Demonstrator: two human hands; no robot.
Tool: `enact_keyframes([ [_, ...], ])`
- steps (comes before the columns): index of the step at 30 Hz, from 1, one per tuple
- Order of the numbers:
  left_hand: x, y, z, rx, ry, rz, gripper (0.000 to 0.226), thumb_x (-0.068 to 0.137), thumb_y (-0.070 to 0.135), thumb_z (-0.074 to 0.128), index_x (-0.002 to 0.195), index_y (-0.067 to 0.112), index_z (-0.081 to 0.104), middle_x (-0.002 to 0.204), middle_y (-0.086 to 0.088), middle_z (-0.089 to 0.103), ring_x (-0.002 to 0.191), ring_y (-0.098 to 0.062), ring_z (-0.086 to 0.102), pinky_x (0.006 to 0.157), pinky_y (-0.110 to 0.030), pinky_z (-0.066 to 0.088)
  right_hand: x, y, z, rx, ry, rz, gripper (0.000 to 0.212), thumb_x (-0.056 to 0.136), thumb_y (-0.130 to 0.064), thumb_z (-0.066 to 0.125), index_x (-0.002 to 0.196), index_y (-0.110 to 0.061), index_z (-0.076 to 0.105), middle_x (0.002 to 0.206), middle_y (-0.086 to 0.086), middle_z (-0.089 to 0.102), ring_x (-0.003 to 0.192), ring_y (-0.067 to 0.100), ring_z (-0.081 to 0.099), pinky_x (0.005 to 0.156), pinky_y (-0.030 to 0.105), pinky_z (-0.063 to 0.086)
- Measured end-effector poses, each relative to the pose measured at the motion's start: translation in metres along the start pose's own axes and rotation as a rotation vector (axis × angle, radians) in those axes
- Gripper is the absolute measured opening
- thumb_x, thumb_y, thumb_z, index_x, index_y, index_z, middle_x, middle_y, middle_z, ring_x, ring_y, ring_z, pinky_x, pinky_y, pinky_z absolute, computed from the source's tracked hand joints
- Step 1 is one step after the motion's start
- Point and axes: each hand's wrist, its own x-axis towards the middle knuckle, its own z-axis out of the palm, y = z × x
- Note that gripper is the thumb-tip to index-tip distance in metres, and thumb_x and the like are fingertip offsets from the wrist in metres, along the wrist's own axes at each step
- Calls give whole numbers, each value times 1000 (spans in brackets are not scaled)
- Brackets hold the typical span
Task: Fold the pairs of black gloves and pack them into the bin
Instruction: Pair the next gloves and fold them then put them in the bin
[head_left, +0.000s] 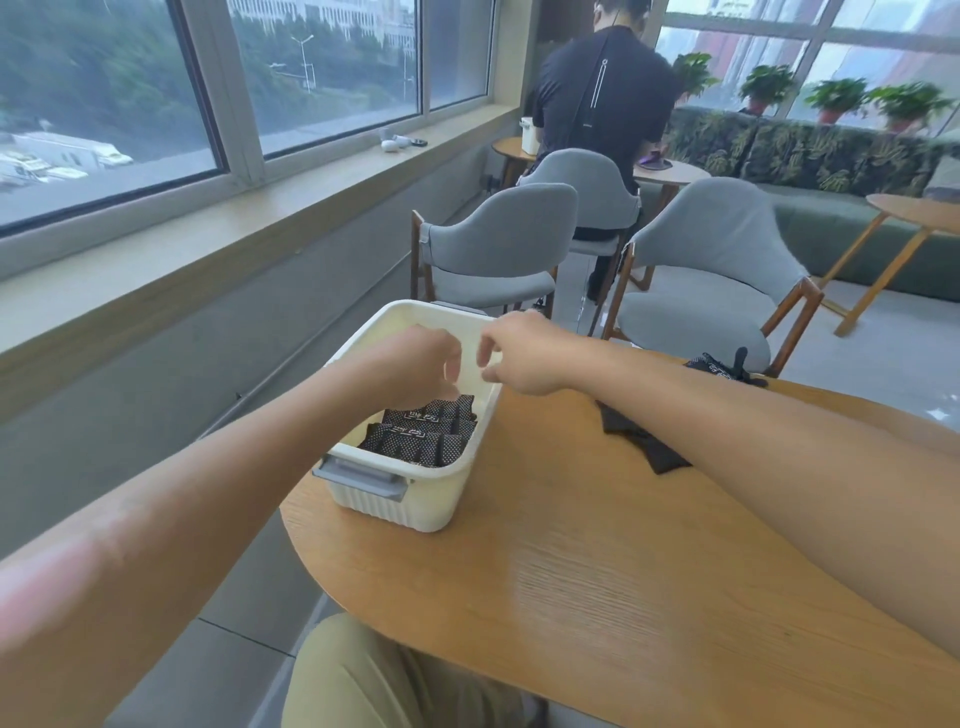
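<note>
A wide window (208, 83) and its long pale sill (260, 208) run along the left side. Small white items (397, 141) lie on the sill, too small to identify.

The left hand (415, 364) reaches forward over the white plastic bin (410, 499), hovering above its open top. Its fingers (451, 364) are curled downward with the knuckles up; nothing shows between them, and whether their tips touch anything below is hidden by the hand itself. The bin stands at the left edge of the wooden table (597, 571), with a grey handle (361, 478) on its near end. Inside it, folded black gloves (421, 434) with small white dots lie packed side by side in the near half; the far half shows bare white floor.

The right hand (524, 353) hangs just above the bin's right rim, near the left hand but apart from it. Its fingers (488, 345) are loosely bent, thumb and forefinger close together, pinching nothing that can be seen.

Further right, an unfolded black glove (639, 436) lies flat on the table, partly under the right forearm. More black gloves (727, 366) sit in a heap at the table's far edge.

Beyond the table stand grey upholstered chairs (488, 249), and a person in a dark shirt (597, 114) stands with back turned at another round table (670, 174). Potted plants (831, 101) line the far sill on the right.
</note>
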Motion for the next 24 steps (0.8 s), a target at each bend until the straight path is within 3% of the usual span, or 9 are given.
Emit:
enact_keyframes([
  [10,-6,88,41,-153,68,97,17,95,30,66,102,14,65,106,-5,68,101,-25,61,88,-41,53,-67,109,-6,158,95,252,15,97,-19,59,109,-16,66,118,2,62,108,21,57,82,27,41],
  [16,2,102,123,-181,-18,26,17,95,33,61,105,19,59,110,-4,65,102,-26,59,85,-38,51,-101,168,32,210,44,385,12,96,-18,59,106,-17,66,113,0,65,98,19,59,76,27,43],
  [20,0,101,170,-200,-78,-48,18,98,33,56,102,16,51,108,-7,57,103,-30,54,84,-40,47,-110,195,72,262,44,475,6,93,-18,62,98,-22,63,112,0,66,100,20,61,82,29,49],
  [24,-11,98,203,-139,25,-62,23,100,42,50,93,23,40,100,1,48,100,-26,49,77,-41,46,-106,214,110,311,80,545,6,91,-22,63,96,-23,59,109,3,66,96,22,61,81,31,51],
])
